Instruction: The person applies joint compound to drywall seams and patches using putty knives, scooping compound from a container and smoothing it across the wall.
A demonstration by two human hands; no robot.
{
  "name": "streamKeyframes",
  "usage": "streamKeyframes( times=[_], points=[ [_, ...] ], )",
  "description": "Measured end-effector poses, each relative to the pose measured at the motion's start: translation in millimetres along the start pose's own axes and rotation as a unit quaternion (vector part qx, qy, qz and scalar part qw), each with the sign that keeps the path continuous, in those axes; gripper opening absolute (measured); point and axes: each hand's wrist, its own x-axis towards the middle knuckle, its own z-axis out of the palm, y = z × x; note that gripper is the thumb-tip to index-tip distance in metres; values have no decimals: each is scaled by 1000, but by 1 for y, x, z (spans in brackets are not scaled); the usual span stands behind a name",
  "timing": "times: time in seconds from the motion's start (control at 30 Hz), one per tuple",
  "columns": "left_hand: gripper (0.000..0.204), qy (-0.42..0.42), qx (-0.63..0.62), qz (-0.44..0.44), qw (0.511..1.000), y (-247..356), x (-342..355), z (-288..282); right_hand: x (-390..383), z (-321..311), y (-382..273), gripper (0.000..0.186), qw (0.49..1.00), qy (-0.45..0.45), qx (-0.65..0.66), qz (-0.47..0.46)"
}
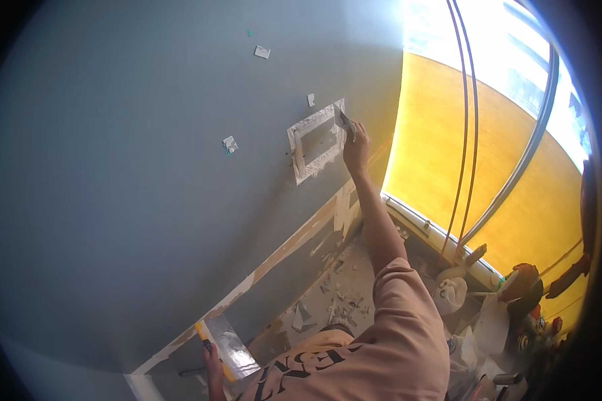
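Observation:
My right hand (358, 148) is raised to the grey-blue wall (147, 100), fingers closed around a putty knife (343, 120). Its blade is at the upper right corner of a rough whitish rectangular border (309, 123), which surrounds a greyish patch (320, 142). Low at the left, my left hand (213, 364) grips a wide filling knife (229, 347) with a yellow edge and a shiny, pale blade. Whether any filler lies on that blade, I cannot tell.
Small white patches (230, 144) dot the wall. A bare, peeled strip (274, 257) slants below. Debris (344, 304) litters the floor. At right are a bright yellow panel (435, 134), hanging cords (471, 134), a curved pole (532, 147) and a pile with a white sack (450, 294).

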Motion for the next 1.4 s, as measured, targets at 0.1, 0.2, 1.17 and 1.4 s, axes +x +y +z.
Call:
streamKeyframes(
  times=[0.1,0.2,1.17,1.4],
  points=[
    [43,-27,48,-7,998,10,11,-5,5,12,28,27,995,47,-9,90],
    [43,-19,10,0,1000,-5,23,-7,37,22,57,28,990,43,-36,133],
    [44,-97,8,-9,995,38,1,12,-91,94,-163,60,993,-34,-74,85],
    [36,-147,-29,5,989,53,21,45,-85,55,-144,47,990,-115,3,84]
  ],
)
